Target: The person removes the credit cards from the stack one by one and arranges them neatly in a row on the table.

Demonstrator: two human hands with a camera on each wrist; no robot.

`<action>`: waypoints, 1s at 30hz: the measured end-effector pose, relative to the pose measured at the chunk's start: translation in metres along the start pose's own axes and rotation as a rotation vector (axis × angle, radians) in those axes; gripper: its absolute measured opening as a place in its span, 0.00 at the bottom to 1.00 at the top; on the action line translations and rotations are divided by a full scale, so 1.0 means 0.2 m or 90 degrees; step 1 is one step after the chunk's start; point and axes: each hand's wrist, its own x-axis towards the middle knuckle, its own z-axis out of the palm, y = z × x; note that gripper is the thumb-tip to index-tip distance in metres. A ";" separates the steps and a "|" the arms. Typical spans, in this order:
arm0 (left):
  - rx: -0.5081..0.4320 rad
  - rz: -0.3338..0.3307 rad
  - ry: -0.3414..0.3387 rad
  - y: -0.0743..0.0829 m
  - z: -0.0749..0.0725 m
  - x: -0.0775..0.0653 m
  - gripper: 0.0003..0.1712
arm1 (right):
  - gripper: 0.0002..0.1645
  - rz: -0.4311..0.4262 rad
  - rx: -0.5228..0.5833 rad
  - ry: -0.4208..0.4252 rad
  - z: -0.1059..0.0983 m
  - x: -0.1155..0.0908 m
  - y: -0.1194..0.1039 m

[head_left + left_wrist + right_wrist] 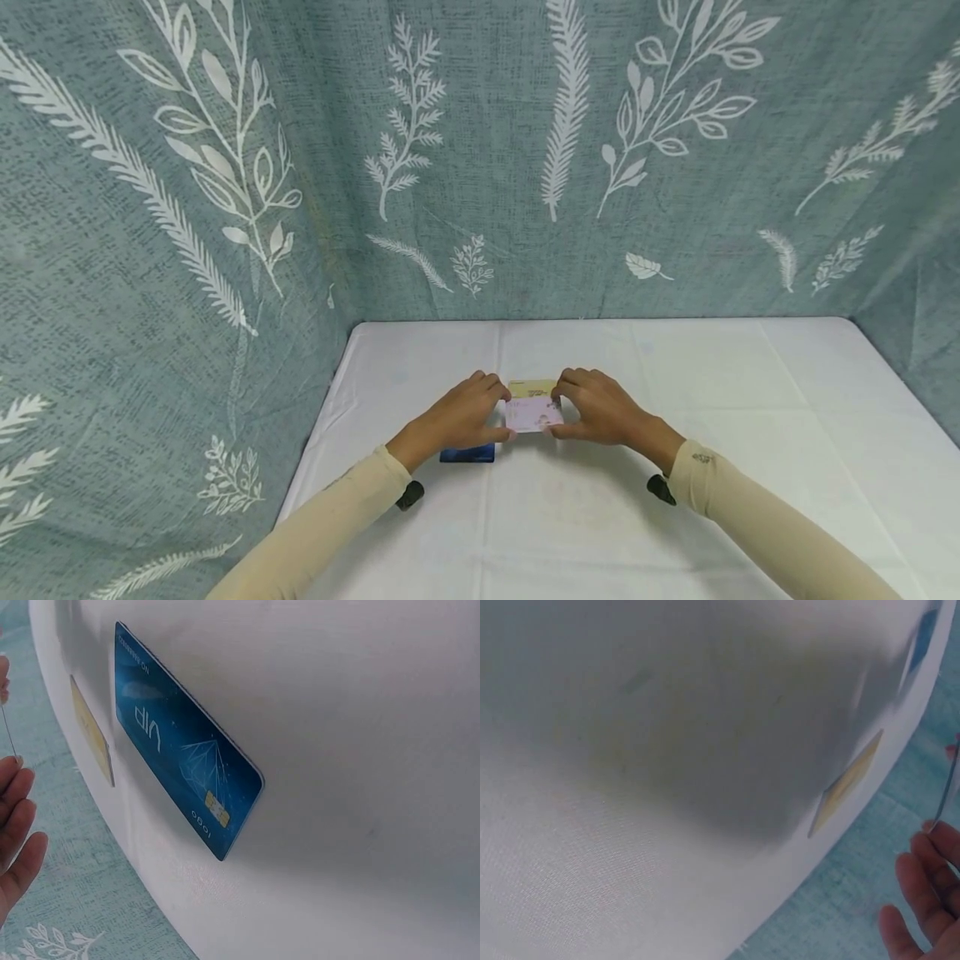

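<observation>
A pink card is held above the white-covered table between two hands; its left end is pinched by the left hand and its right end by the right hand, so both grips are clamped on it, fingers at the far edge and thumbs at the near one; in the wrist views it is seen nearly edge-on, raised off the table; a yellow card is laid on the table and, in the head view, is partly covered by the pink card; a blue card marked VIP, with a gold chip, is laid near the left hand; both arms are covered by cream sleeves; the table is backed by a blue-green curtain patterned with white leaves
</observation>
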 end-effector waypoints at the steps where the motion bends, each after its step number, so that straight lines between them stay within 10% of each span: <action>1: 0.002 0.001 0.002 0.00 0.00 0.00 0.33 | 0.28 -0.001 0.000 0.001 0.00 0.00 0.00; 30: -0.005 -0.010 -0.008 0.04 0.01 -0.06 0.31 | 0.28 -0.016 0.003 0.017 0.03 -0.04 -0.05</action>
